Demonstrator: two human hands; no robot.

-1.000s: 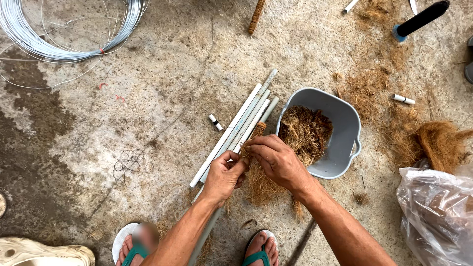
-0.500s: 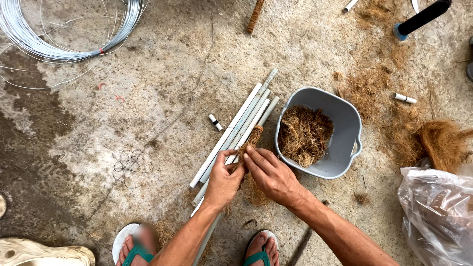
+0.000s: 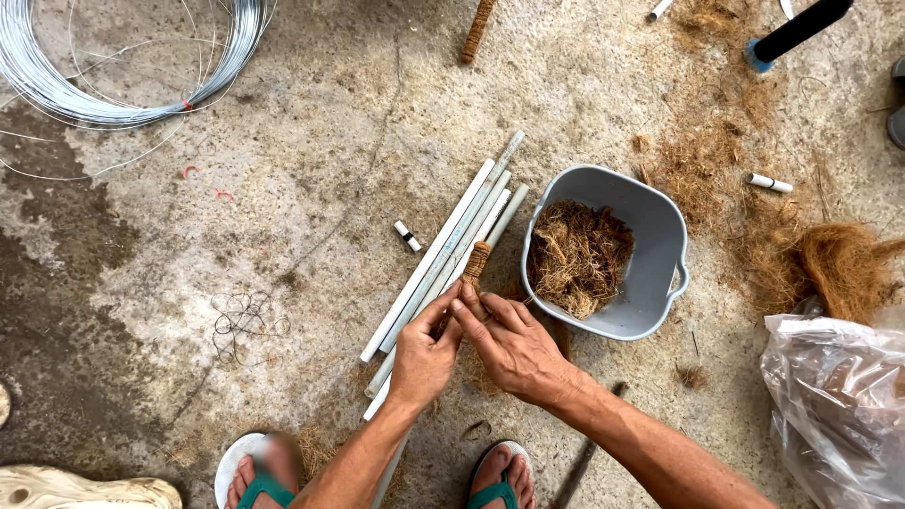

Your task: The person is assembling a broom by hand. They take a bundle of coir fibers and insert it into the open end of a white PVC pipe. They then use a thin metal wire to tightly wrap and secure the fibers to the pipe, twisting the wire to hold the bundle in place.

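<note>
The left hand (image 3: 424, 353) is closed around a thin pipe (image 3: 474, 267) whose upper end is wrapped in brown coconut fibre, thumb and fingers pinching it from the left. The right hand (image 3: 514, 344) meets it from the other side, fingertips (image 3: 462, 303) pressed on the same pipe just below the wrapped part — both hands hold it, touching each other. The pipe lies slanted over a bundle of pale plastic pipes (image 3: 443, 254) on the concrete floor (image 3: 311, 141), pointing up and to the right.

Just right of the hands sits a grey plastic bucket (image 3: 660, 245), open-topped, with a loose clump of coconut fibre (image 3: 577, 254) in it, filling about the left half. More fibre is scattered on the floor beyond the bucket, and a clear plastic bag (image 3: 839, 405) lies crumpled at the lower right; what is in it I cannot tell.

Both forearms come up from the bottom edge, wrists bent inward, between two feet in sandals. A coil of steel wire (image 3: 123, 57) lies well apart at the upper left.
</note>
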